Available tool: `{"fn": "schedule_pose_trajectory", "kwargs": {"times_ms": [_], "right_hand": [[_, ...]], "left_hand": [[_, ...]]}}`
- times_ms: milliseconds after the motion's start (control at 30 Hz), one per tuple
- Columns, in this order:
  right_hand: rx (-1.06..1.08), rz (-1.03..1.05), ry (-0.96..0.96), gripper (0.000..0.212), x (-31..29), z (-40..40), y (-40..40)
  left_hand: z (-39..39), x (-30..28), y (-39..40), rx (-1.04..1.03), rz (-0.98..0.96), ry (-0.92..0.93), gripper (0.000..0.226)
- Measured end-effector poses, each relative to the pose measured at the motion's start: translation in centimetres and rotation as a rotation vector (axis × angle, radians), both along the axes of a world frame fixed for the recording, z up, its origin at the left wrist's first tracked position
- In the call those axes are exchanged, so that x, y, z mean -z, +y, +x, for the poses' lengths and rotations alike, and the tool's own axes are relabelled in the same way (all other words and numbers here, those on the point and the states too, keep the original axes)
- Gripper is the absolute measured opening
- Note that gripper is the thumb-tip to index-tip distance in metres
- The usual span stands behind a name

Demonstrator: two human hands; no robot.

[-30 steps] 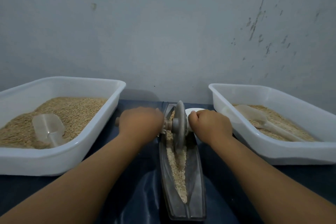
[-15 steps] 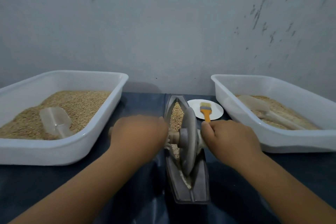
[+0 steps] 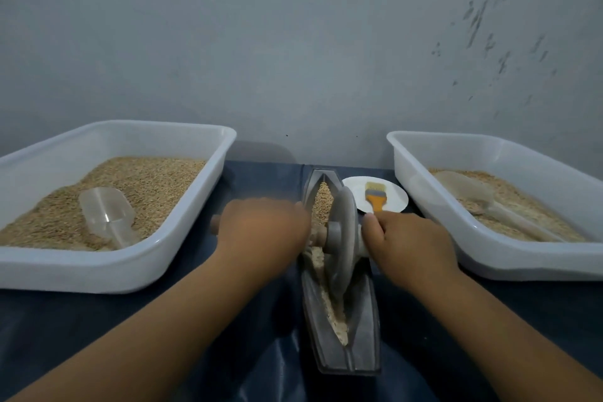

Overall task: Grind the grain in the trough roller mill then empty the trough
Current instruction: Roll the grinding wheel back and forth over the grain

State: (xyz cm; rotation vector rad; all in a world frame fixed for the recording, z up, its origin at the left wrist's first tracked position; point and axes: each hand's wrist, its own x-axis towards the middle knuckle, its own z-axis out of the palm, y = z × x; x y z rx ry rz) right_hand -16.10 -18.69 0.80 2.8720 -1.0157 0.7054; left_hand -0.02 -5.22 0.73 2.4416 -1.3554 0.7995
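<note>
A narrow grey boat-shaped trough lies lengthwise on the dark table in front of me. Tan grain fills its groove, paler and finer near the front end. A grey roller wheel stands upright in the groove around the trough's middle, on a wooden axle handle that sticks out both sides. My left hand is closed over the left end of the handle, whose tip shows past my knuckles. My right hand is closed over the right end, hiding it.
A white tub of grain with a clear scoop stands at the left. A second white tub with grain and a scoop stands at the right. Behind the trough, a small white plate holds an orange-handled brush. A grey wall rises close behind.
The wheel rolled from the trough's far end toward me, then back a little toward the middle. Both hands moved with it, uncovering the plate and brush behind.
</note>
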Motion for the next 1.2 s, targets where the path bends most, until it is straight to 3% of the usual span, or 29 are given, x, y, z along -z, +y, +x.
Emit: {"fn": "schedule_pose_trajectory", "kwargs": {"times_ms": [200, 633, 800, 1000, 1200], "right_hand": [[-0.052, 0.026, 0.075, 0.059, -1.2, -3.2, 2.1], [0.102, -0.090, -0.130, 0.051, 0.3, 5.5, -4.3], [0.028, -0.034, -0.019, 0.046, 0.2, 2.9, -2.3], [-0.060, 0.148, 0.131, 0.055, -1.1, -2.2, 0.9], [0.037, 0.069, 0.059, 0.055, -0.8, -0.2, 0.5]], "left_hand": [[-1.7, -0.4, 3.2, 0.090, -0.102, -0.028, 0.049], [4.0, 0.5, -4.8, -0.016, -0.043, 0.004, 0.044], [1.7, 0.3, -2.1, -0.005, 0.014, -0.024, 0.044], [-1.8, -0.8, 2.3, 0.028, 0.016, -0.029, 0.050], [-1.0, -0.4, 1.0, 0.031, -0.025, 0.008, 0.049]]}}
